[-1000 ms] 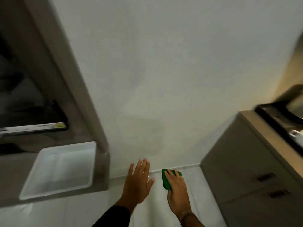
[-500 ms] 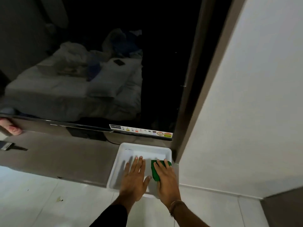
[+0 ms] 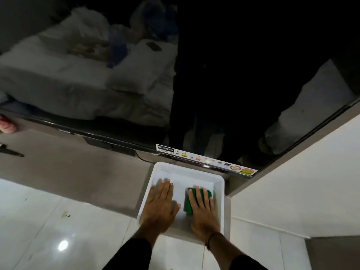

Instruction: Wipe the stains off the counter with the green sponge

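Observation:
The green sponge [image 3: 188,203] is under my right hand [image 3: 202,209], whose fingers lie flat across it; only its left edge and far corner show. My left hand [image 3: 159,205] is open beside it, palm down, fingers together. Both hands are over a white plastic tray [image 3: 220,193] that rests at the right end of the grey-brown counter [image 3: 78,178]. I cannot tell whether the hands touch the tray's floor. The counter stretches away to the left of the tray.
A large dark TV screen [image 3: 214,84] stands along the back of the counter, with a sticker strip [image 3: 206,158] just behind the tray. A white wall [image 3: 302,182] closes the right side. A dark object [image 3: 11,152] lies far left on the counter. Glossy white floor [image 3: 58,230] lies below.
The view has swung left from the white wall and floor to the counter and TV. Both hands, the right still on the sponge, now sit over the white tray.

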A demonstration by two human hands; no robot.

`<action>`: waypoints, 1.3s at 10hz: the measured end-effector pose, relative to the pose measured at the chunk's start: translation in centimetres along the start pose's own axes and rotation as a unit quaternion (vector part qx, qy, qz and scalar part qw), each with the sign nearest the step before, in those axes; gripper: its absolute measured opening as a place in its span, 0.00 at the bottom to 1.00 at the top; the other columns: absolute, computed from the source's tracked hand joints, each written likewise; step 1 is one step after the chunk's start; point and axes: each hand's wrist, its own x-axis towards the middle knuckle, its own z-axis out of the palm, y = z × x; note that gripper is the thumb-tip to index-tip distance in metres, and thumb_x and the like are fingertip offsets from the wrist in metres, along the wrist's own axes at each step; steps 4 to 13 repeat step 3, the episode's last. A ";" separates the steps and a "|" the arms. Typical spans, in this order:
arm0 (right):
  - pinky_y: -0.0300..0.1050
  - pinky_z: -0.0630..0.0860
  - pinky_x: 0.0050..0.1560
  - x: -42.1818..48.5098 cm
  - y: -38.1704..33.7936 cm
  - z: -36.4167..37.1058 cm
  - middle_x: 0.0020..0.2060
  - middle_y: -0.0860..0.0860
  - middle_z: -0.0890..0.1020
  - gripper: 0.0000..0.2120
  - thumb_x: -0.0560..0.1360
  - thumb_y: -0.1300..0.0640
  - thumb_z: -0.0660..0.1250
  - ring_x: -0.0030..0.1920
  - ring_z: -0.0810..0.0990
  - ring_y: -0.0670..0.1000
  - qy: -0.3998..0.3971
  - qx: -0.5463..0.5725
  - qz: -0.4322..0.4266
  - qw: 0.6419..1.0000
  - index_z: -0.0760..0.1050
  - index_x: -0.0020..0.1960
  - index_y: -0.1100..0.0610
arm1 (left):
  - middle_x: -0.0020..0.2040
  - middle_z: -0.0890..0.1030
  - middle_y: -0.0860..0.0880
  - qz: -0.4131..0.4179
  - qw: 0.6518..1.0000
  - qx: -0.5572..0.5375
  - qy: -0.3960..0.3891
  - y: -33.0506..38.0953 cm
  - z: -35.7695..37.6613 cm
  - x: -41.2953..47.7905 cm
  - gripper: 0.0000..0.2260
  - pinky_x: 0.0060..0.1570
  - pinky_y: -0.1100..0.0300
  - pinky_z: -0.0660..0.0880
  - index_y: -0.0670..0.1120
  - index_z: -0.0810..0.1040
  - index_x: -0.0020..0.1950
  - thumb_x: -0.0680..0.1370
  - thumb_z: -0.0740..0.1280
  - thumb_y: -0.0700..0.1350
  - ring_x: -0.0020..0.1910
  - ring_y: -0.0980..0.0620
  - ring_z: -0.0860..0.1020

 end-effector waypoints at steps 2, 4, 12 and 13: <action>0.63 0.39 0.79 0.3 0.1 -0.7 0.79 0.48 0.34 0.40 0.79 0.49 0.59 0.79 0.32 0.58 -0.021 0.013 -0.010 1.000 0.33 0.79 0.45 | 0.85 0.45 0.43 0.001 1.000 -0.012 -0.006 0.0 -0.4 0.6 0.37 0.81 0.40 0.45 0.44 0.48 0.85 0.82 0.40 0.66 0.83 0.42 0.40; 0.61 0.40 0.79 -1.9 -0.2 -1.9 0.80 0.48 0.35 0.44 0.75 0.46 0.60 0.79 0.31 0.56 0.017 0.078 -0.036 0.996 0.34 0.79 0.46 | 0.84 0.42 0.42 0.002 1.000 0.015 0.018 1.3 -1.0 -0.7 0.37 0.81 0.39 0.45 0.44 0.45 0.84 0.81 0.35 0.66 0.82 0.41 0.38; 0.61 0.40 0.79 -1.9 -0.2 -1.9 0.80 0.48 0.35 0.44 0.75 0.46 0.60 0.79 0.31 0.56 0.017 0.078 -0.036 0.996 0.34 0.79 0.46 | 0.84 0.42 0.42 0.002 1.000 0.015 0.018 1.3 -1.0 -0.7 0.37 0.81 0.39 0.45 0.44 0.45 0.84 0.81 0.35 0.66 0.82 0.41 0.38; 0.61 0.40 0.79 -1.9 -0.2 -1.9 0.80 0.48 0.35 0.44 0.75 0.46 0.60 0.79 0.31 0.56 0.017 0.078 -0.036 0.996 0.34 0.79 0.46 | 0.84 0.42 0.42 0.002 1.000 0.015 0.018 1.3 -1.0 -0.7 0.37 0.81 0.39 0.45 0.44 0.45 0.84 0.81 0.35 0.66 0.82 0.41 0.38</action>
